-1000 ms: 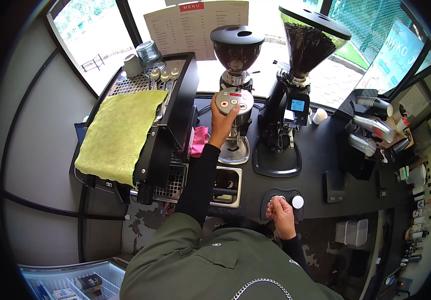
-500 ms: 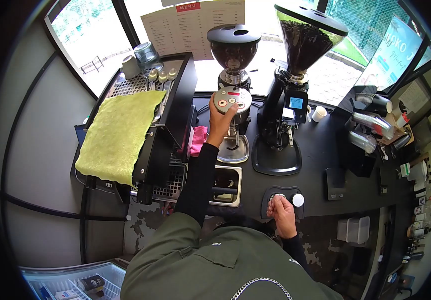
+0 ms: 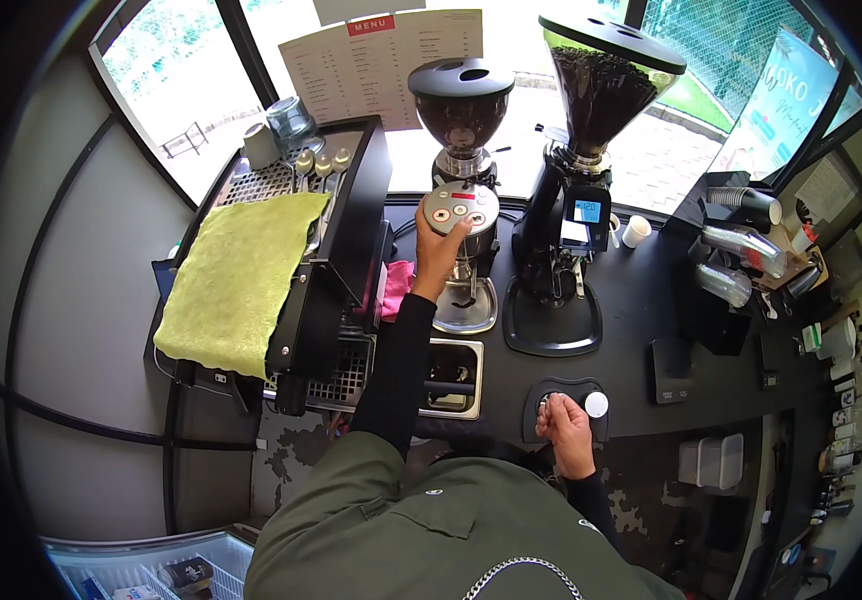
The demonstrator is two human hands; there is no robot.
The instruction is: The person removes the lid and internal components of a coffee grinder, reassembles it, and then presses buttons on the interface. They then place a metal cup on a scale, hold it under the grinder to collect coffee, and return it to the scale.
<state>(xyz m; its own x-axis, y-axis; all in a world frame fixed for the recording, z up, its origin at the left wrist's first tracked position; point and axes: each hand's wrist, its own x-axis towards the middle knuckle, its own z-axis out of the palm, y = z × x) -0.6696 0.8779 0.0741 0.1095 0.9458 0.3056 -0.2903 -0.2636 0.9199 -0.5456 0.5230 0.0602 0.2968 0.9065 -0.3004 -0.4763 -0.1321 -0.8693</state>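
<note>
My left hand [image 3: 437, 250] wraps round the side of the smaller coffee grinder [image 3: 463, 205]. Its thumb lies on the round grey control panel, by the right-hand button. Above the panel sits a dark hopper [image 3: 461, 95], and below it a metal catch tray [image 3: 466, 308]. Lower right, my right hand [image 3: 568, 432] is closed over a black tamping mat [image 3: 534, 425]. A bit of something shiny shows at its fingertips, but the fingers hide what it is. Beside them on the mat stands a round white-topped object [image 3: 596, 404].
A bigger grinder [image 3: 581, 215] full of beans stands to the right. On the left is an espresso machine [image 3: 346, 200] under a yellow-green cloth [image 3: 236, 285]. A knock box [image 3: 453, 375] is set in the counter. Cups [image 3: 741, 250] and a scale [image 3: 669, 370] lie right.
The view has shifted slightly, so the grinders sit a little lower. Both hands keep their places, the left on the grinder and the right at the mat.
</note>
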